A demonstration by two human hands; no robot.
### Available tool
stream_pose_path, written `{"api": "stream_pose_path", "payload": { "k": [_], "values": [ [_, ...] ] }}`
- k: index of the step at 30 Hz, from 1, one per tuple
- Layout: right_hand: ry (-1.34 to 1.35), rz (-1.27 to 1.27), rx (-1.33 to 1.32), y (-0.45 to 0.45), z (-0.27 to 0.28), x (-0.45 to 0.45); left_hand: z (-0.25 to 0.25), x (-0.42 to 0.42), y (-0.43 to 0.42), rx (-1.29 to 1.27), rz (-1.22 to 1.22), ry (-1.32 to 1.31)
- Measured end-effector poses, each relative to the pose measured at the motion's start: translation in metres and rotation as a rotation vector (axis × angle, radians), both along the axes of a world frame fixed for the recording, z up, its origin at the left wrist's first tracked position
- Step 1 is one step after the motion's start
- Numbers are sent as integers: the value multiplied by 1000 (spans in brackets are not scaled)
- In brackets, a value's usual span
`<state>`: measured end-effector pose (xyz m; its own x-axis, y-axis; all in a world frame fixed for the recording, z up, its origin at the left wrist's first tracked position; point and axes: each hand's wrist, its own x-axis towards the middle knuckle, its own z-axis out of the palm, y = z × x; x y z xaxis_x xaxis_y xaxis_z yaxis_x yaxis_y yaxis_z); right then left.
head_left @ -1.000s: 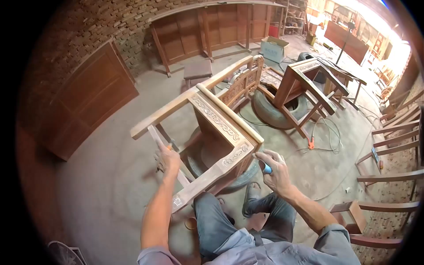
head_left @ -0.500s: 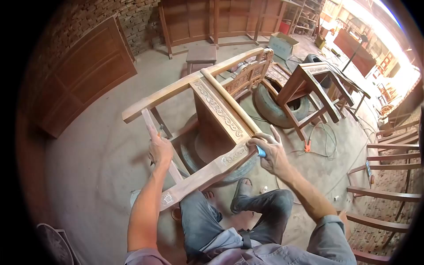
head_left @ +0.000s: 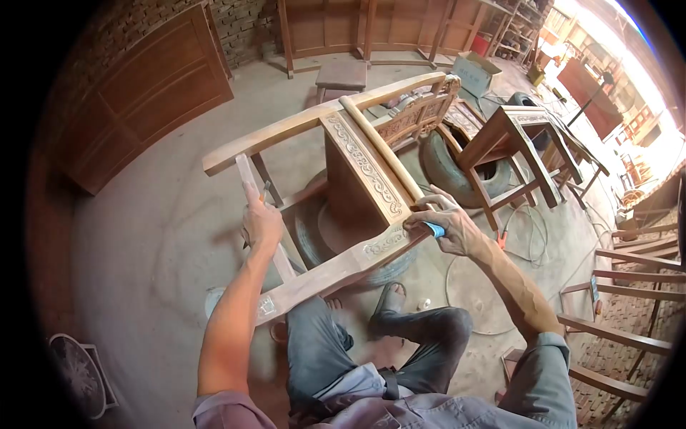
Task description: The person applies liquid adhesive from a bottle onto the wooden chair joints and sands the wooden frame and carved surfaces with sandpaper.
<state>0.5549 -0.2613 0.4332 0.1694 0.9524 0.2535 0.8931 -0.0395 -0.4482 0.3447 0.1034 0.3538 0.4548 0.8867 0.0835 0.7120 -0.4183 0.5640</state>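
Note:
A carved wooden chair frame (head_left: 364, 168) lies tilted on its side in front of me, propped over a tire (head_left: 309, 239). My left hand (head_left: 262, 225) is closed at the pale leg rail (head_left: 244, 166), one finger stretched along it. A slim tool (head_left: 266, 189) with an orange part sticks out of that hand; its kind is unclear. My right hand (head_left: 454, 225) presses at the corner where the round rail (head_left: 379, 146) meets the carved front leg (head_left: 382, 244). Under its palm shows a folded blue piece (head_left: 434, 229), which looks like sandpaper. Its index finger is raised slightly.
Another chair frame (head_left: 518, 146) rests on a second tire (head_left: 446, 168) at the right. A stool (head_left: 341, 76), a cardboard box (head_left: 475, 74) and wooden panels (head_left: 161, 93) stand farther back. Cables (head_left: 532, 229) lie on the floor, and wooden rails (head_left: 636, 292) are at far right.
The view has shifted a little. My right hand has its fingers bent lower over the corner, the index finger less upright. My left hand keeps its place on the rail.

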Motion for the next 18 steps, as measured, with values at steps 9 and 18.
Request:
{"api": "stream_pose_path", "payload": {
  "k": [9, 18],
  "values": [
    [56, -19, 72, -2, -1, -9, -10, 1, 3, 31, -1, -19],
    [234, 53, 54, -6, -8, -21, -10, 1, 5, 38, -6, 4]
  ]
}}
